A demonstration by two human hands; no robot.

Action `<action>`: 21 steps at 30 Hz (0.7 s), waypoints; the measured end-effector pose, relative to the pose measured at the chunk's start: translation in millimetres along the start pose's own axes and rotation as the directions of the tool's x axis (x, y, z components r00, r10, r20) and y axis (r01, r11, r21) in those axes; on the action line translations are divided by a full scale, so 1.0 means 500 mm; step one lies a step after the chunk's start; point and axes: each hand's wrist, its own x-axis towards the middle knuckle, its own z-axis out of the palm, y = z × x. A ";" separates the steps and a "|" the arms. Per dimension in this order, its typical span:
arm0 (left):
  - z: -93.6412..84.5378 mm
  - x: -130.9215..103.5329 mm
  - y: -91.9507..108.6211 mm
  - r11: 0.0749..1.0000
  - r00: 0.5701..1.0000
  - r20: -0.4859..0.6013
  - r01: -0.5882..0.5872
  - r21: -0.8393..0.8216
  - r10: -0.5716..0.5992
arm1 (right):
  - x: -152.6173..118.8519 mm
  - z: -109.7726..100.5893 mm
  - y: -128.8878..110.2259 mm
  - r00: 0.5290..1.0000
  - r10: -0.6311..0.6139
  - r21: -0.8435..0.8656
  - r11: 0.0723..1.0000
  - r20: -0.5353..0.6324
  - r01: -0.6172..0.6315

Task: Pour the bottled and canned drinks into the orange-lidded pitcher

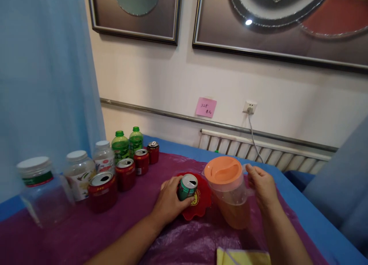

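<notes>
My left hand (pixel 169 199) wraps round a green drink can (pixel 188 188) whose top opening shows. Beneath the can lies a red wavy-edged plate (pixel 202 203); I cannot tell whether the can touches it. Just to the right is a clear plastic pitcher (pixel 232 207) with an orange lid (pixel 223 171), part filled with pale liquid. My right hand (pixel 262 186) is closed on the pitcher's handle. The pitcher leans slightly, and whether its base rests on the table is hard to tell.
Red cans (pixel 102 192) stand in a row at left, beside clear jars with white lids (pixel 46 196) and two green bottles (pixel 120 145). A folded yellow cloth (pixel 244 257) lies at the front on the purple cover (pixel 138 226). A radiator (pixel 258 148) and plugged cord (pixel 253 130) are behind.
</notes>
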 end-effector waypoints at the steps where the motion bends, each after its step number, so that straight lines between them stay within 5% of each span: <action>1: 0.001 0.000 -0.001 1.000 1.000 0.008 0.006 0.003 -0.006 | 0.000 -0.001 0.000 1.000 -0.007 -0.020 1.000 0.000 0.007; 13: 0.001 -0.005 0.004 0.999 0.999 0.020 0.041 -0.020 -0.041 | -0.027 0.009 -0.040 0.996 -0.075 -0.252 0.966 -0.043 0.061; 21: 0.005 -0.011 0.002 0.999 1.000 0.026 0.016 -0.043 -0.015 | -0.023 -0.017 -0.047 0.996 -0.090 -0.258 0.963 -0.016 0.083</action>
